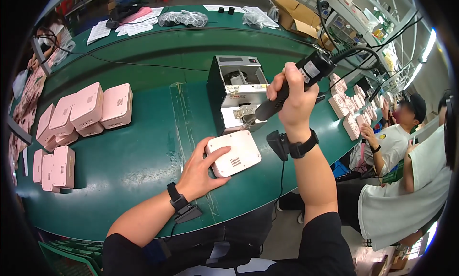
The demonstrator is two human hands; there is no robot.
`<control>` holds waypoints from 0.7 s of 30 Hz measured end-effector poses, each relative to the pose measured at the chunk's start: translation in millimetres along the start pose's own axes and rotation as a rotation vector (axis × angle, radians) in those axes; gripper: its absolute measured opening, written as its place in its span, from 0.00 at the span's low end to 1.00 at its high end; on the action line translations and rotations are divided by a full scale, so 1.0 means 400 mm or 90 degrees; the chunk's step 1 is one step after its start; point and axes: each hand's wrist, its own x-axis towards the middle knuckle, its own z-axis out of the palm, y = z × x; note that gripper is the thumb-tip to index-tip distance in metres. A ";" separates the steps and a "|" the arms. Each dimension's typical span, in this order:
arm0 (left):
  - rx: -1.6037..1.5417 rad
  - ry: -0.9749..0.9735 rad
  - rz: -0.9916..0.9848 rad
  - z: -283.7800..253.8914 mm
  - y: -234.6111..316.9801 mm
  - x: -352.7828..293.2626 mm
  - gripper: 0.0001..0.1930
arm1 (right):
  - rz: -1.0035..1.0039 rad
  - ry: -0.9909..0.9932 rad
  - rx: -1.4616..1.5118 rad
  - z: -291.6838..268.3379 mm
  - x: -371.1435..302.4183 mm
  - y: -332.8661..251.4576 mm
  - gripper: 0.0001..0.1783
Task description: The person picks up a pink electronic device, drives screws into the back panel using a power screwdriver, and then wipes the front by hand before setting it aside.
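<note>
My right hand (pixel 297 101) is wrapped round a black electric screwdriver (pixel 272 108), held at a slant with its cable leaving the top end. The screwdriver's lower tip is at the metal outlet of a black and silver screw feeder (pixel 241 92); whether a screw is on the bit, I cannot tell. My left hand (pixel 200 168) grips the left side of a pale pink plastic box (pixel 244 151), thumb along the near edge and a finger across the top. The box lies flat on the green bench, in front of the feeder, its slotted vent and corner holes facing up.
Similar pink boxes stand in stacks (pixel 86 108) at the left, with a smaller group (pixel 56 168) nearer me. More boxes (pixel 351 104) sit far right, beside a co-worker (pixel 399 132). Papers (pixel 138 25) and plastic-wrapped parts (pixel 184 19) lie on the back ledge (pixel 153 37). Cables hang at upper right.
</note>
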 end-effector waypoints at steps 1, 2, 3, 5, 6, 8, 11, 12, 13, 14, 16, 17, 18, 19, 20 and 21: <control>0.001 0.001 0.002 -0.001 -0.001 0.000 0.40 | 0.027 -0.004 0.001 -0.004 0.000 0.001 0.11; 0.000 0.001 0.002 0.001 -0.001 0.001 0.40 | 0.027 -0.003 0.000 -0.010 -0.004 -0.003 0.11; 0.003 -0.001 0.001 0.002 -0.001 0.001 0.40 | 0.019 0.006 0.028 -0.016 -0.013 -0.012 0.12; 0.007 -0.003 -0.003 0.005 0.002 0.002 0.40 | 0.005 0.023 0.084 -0.027 -0.027 -0.024 0.13; 0.007 -0.004 -0.003 0.007 0.004 0.004 0.40 | 0.005 0.023 0.084 -0.027 -0.021 -0.020 0.13; 0.002 -0.008 -0.014 -0.001 0.007 0.008 0.40 | -0.021 0.027 0.072 -0.008 0.001 -0.009 0.12; 0.006 -0.016 -0.014 0.001 0.012 -0.005 0.40 | -0.006 0.030 0.052 -0.009 -0.004 -0.007 0.12; 0.010 -0.014 -0.012 0.004 0.015 -0.011 0.40 | 0.024 0.024 0.039 -0.009 -0.005 -0.003 0.12; 0.014 -0.013 -0.011 0.005 0.018 -0.011 0.40 | 0.056 0.018 0.026 -0.006 -0.007 -0.002 0.12; 0.012 -0.011 -0.013 0.004 0.016 -0.008 0.40 | 0.057 0.015 0.024 -0.009 -0.013 -0.004 0.12; 0.011 -0.005 -0.001 0.001 0.006 0.001 0.40 | 0.059 0.000 0.034 -0.029 -0.035 -0.023 0.12; 0.008 -0.005 -0.002 0.001 0.007 -0.001 0.40 | 0.068 -0.008 0.038 -0.040 -0.051 -0.031 0.12; 0.001 -0.009 -0.014 0.001 0.004 0.002 0.40 | 0.082 -0.010 0.035 -0.050 -0.067 -0.038 0.12; 0.005 -0.001 -0.006 -0.001 0.004 0.003 0.40 | 0.075 -0.017 0.044 -0.061 -0.086 -0.051 0.13; 0.010 0.007 0.001 -0.003 0.002 0.005 0.40 | 0.068 -0.025 0.054 -0.072 -0.103 -0.061 0.13; 0.016 0.014 0.008 -0.003 0.001 0.004 0.40 | 0.061 -0.031 0.065 -0.083 -0.117 -0.064 0.14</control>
